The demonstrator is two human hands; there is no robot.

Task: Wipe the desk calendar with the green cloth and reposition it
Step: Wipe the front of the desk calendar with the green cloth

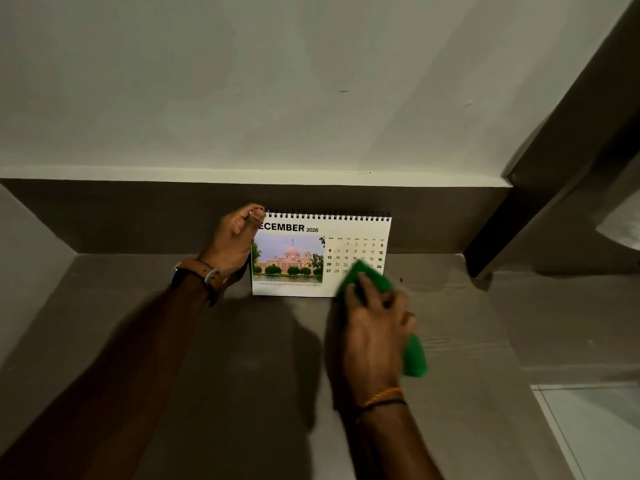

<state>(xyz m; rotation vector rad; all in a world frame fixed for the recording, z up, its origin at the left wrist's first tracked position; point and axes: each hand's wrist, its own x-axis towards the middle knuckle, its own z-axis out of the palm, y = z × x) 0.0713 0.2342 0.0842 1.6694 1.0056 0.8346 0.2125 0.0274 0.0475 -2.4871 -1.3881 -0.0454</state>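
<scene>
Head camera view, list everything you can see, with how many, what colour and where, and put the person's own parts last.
desk calendar: one, white with black spiral binding, showing December 2026, standing at the back of the shelf
green cloth: one, green, pressed on the calendar's lower right corner
shelf: one, grey-brown, under the calendar
wall: one, pale off-white, above the shelf
wristwatch: one, brown strap, on the left wrist
thread bracelets: orange and dark, on the right wrist
left hand: one, gripping the calendar's top left corner
right hand: one, holding the cloth
</scene>
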